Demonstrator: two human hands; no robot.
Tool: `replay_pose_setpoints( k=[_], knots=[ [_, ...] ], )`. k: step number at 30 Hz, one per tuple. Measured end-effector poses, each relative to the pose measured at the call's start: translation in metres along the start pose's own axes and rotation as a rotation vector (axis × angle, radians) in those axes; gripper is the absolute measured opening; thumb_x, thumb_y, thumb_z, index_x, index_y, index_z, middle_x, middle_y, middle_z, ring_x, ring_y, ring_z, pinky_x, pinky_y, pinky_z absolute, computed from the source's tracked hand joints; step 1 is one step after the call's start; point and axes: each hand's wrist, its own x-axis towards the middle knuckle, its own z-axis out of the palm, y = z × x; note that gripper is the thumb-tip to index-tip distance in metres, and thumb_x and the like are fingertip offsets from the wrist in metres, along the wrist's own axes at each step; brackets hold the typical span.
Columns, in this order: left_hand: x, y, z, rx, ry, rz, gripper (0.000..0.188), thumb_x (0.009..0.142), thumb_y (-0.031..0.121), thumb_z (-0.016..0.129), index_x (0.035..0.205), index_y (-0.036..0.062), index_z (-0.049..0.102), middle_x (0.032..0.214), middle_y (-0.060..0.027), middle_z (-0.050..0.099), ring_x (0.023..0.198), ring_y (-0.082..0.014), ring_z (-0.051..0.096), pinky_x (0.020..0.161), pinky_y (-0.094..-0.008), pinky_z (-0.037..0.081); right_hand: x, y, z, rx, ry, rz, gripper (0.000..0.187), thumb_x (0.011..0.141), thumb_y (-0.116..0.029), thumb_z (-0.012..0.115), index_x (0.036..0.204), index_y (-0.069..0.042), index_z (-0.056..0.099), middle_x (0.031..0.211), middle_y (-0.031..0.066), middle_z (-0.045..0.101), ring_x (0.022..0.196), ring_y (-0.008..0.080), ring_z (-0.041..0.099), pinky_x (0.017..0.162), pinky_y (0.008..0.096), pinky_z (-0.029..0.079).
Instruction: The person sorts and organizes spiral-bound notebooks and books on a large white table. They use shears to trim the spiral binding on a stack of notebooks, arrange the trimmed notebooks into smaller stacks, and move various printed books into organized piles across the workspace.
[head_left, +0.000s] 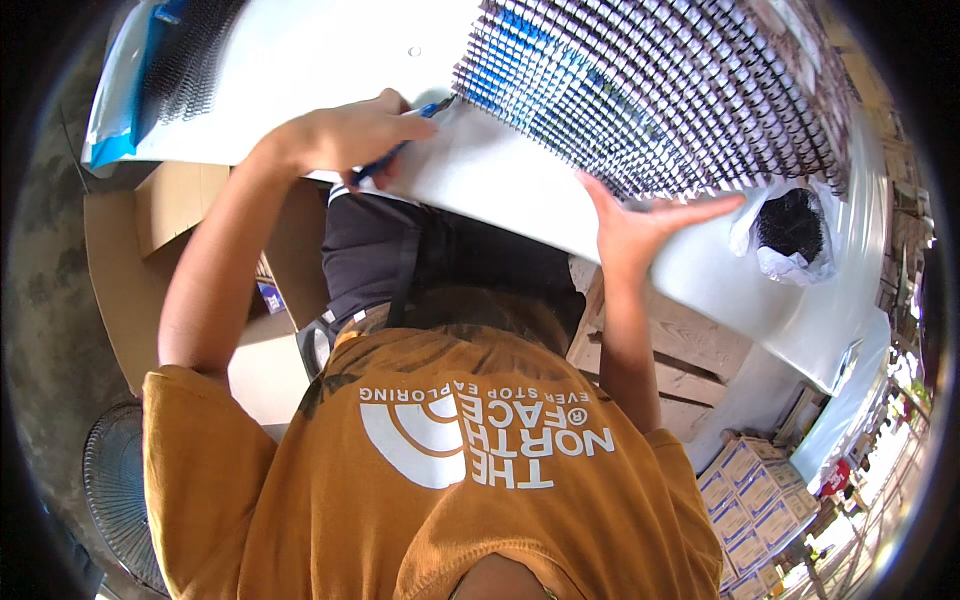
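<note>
Bright daylight throughout; glare is seen on the white glossy bench [330,60]. Straight edges are bent toward the black fisheye rim, and slight softness is noted there.

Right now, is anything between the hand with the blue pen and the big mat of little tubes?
Nothing visible. The left hand holds the slim blue pen, its tip at the near corner of the dense mat of small tubes. Only bare white tabletop lies there.
</note>
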Motion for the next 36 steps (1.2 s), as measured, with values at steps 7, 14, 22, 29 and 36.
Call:
replay_pose_setpoints(
  k=[7, 14, 22, 29, 36],
  knots=[
    [0.039, -0.061, -0.028, 0.806, 0.963, 0.170, 0.045, 0.084, 0.030, 0.057, 0.123, 0.0086, 0.050, 0.111, -0.0167, 0.056, 0.100, -0.0318, 0.056, 0.084, -0.0416, 0.046, 0.052, 0.039, -0.015, 0.604, 0.278, 0.247, 0.081, 0.087, -0.064, 0.035, 0.136, 0.000, 0.026, 0.137, 0.0182, 0.034, 0.127, 0.0284, 0.034, 0.108, 0.0407, 0.023],
    [0.070, -0.039, -0.003, 0.450, 0.871, 0.716, 0.016, 0.082, 0.013, 0.059, 0.093, 0.0024, 0.063, 0.093, -0.0150, 0.059, 0.083, -0.0331, 0.058, 0.073, -0.0404, 0.049, 0.087, 0.090, -0.030, 0.810, 0.486, 0.356, 0.074, 0.089, -0.064, 0.035, 0.127, -0.001, 0.043, 0.124, 0.0092, 0.047, 0.109, 0.0189, 0.045, 0.091, 0.0324, 0.034],
    [-0.004, 0.009, 0.062, 0.150, 0.461, 0.835, 0.020, 0.069, -0.004, 0.064, 0.088, 0.0026, 0.062, 0.083, -0.0129, 0.060, 0.070, -0.0302, 0.061, 0.066, -0.0354, 0.051, -0.029, -0.036, -0.051, 0.966, -0.166, 0.727, 0.039, 0.097, -0.036, 0.035, 0.090, -0.003, 0.055, 0.079, 0.0084, 0.057, 0.068, 0.0135, 0.056, 0.055, 0.0258, 0.044],
    [-0.020, 0.064, 0.098, 0.104, 0.480, 1.246, 0.030, 0.074, 0.000, 0.066, 0.104, 0.0043, 0.063, 0.111, -0.0140, 0.056, 0.097, -0.0288, 0.057, 0.085, -0.0351, 0.046, 0.005, -0.035, -0.082, 1.881, -0.099, 1.400, 0.026, 0.093, -0.030, 0.047, 0.080, -0.009, 0.054, 0.071, 0.0033, 0.055, 0.052, 0.0075, 0.040, 0.040, 0.0185, 0.030],
    [-0.008, 0.025, 0.088, -0.347, 0.558, 0.948, 0.042, 0.088, 0.018, 0.058, 0.125, 0.0034, 0.045, 0.118, -0.0156, 0.049, 0.098, -0.0243, 0.052, 0.085, -0.0352, 0.043, 0.138, 0.079, -0.170, -0.276, 0.537, 0.463, 0.066, 0.093, -0.054, 0.035, 0.119, 0.004, 0.052, 0.119, 0.0153, 0.055, 0.115, 0.0276, 0.047, 0.102, 0.0383, 0.029]
  ],
)
